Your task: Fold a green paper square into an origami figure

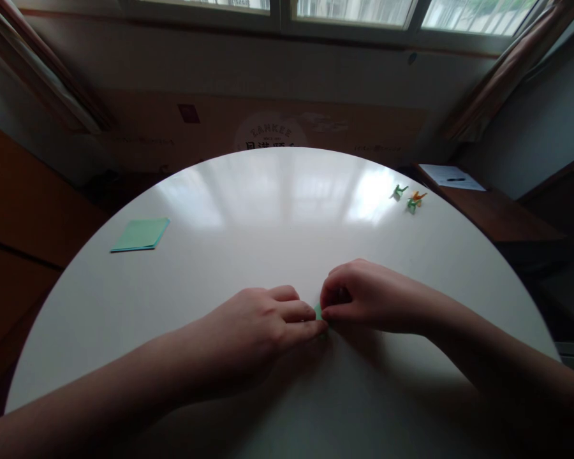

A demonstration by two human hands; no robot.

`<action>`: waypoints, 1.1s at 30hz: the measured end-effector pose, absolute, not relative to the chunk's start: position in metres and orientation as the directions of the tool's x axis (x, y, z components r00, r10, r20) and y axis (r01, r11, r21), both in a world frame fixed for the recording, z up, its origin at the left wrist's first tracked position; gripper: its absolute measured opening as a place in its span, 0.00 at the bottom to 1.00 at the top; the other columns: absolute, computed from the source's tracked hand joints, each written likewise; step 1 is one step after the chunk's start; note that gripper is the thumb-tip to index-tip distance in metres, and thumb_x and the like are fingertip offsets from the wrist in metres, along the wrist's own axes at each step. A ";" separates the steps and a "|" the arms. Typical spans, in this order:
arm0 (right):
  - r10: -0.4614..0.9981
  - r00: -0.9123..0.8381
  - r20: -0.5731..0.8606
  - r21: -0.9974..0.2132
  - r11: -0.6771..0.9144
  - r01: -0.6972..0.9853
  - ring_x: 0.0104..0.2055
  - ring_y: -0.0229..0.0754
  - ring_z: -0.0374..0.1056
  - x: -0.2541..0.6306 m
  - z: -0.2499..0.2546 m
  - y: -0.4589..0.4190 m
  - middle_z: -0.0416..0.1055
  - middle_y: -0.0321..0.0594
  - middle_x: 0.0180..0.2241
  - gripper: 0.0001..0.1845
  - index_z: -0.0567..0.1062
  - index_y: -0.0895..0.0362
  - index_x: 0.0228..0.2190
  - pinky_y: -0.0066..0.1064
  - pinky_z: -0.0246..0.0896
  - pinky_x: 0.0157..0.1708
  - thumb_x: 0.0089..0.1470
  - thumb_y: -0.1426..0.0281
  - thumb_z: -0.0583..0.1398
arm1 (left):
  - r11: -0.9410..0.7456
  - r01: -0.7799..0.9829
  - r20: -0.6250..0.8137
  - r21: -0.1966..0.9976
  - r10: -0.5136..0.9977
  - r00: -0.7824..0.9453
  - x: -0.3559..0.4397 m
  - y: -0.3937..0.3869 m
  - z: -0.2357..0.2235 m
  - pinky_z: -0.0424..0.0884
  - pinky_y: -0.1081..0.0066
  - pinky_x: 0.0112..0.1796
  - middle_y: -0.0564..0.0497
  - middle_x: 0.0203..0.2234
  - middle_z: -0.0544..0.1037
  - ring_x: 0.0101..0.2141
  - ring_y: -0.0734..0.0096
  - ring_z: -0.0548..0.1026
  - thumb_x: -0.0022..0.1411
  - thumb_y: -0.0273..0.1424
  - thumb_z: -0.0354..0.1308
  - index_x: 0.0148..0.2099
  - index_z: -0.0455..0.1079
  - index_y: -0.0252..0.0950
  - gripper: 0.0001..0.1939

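Observation:
A small piece of green folding paper (pixel 318 312) shows between my hands, low over the middle of the white table. Most of it is covered by my fingers, so its folded shape cannot be made out. My left hand (pixel 277 319) reaches in from the left, its fingers together and holding the paper from that side. On the other side my right hand (pixel 356 294) is closed in a pinch, thumb and fingertips at the paper's right edge.
A stack of green paper sheets (pixel 141 234) lies on the round white table (pixel 229 255) at the left. Small folded figures, green (pixel 398 191) and orange (pixel 419 197), stand at the far right. Beyond the right edge, a brown surface (pixel 507 213) holds white paper (pixel 449 175) and a dark pen (pixel 456 180).

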State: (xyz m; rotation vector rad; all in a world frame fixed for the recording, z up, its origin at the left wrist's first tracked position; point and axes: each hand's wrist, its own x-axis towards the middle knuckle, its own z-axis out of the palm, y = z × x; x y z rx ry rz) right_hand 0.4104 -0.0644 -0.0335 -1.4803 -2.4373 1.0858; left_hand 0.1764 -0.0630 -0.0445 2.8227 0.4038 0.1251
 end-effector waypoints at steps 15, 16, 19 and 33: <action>0.810 -0.526 -0.260 -0.621 0.277 0.733 0.29 0.39 0.71 0.410 -0.033 -0.064 0.78 0.35 0.27 0.06 0.82 0.55 0.29 0.28 0.58 0.28 0.50 0.71 0.63 | -0.928 0.247 0.077 0.278 0.278 0.958 0.176 -0.064 -0.045 0.69 0.67 0.40 0.50 0.44 0.78 0.41 0.63 0.72 0.67 0.21 0.50 0.53 0.72 0.43 0.18; 0.810 -0.526 -0.261 -0.620 0.276 0.734 0.29 0.39 0.71 0.410 -0.033 -0.064 0.78 0.35 0.27 0.06 0.82 0.55 0.29 0.28 0.58 0.28 0.50 0.71 0.63 | -0.929 0.244 0.086 0.277 0.277 0.957 0.176 -0.064 -0.045 0.70 0.67 0.39 0.50 0.43 0.78 0.41 0.63 0.72 0.67 0.21 0.50 0.53 0.72 0.43 0.18; 0.810 -0.524 -0.262 -0.622 0.274 0.734 0.29 0.39 0.71 0.410 -0.034 -0.064 0.79 0.35 0.27 0.06 0.82 0.55 0.29 0.28 0.58 0.29 0.51 0.71 0.63 | -0.930 0.237 0.088 0.281 0.271 0.959 0.176 -0.064 -0.046 0.70 0.67 0.40 0.50 0.43 0.78 0.41 0.63 0.72 0.67 0.21 0.51 0.53 0.72 0.43 0.18; 0.810 -0.523 -0.266 -0.631 0.263 0.730 0.28 0.39 0.70 0.409 -0.035 -0.063 0.78 0.36 0.26 0.06 0.82 0.55 0.28 0.28 0.57 0.27 0.50 0.71 0.63 | -0.934 0.272 0.043 0.231 0.289 0.956 0.175 -0.066 -0.043 0.68 0.66 0.38 0.49 0.42 0.76 0.40 0.61 0.70 0.67 0.25 0.54 0.55 0.70 0.43 0.16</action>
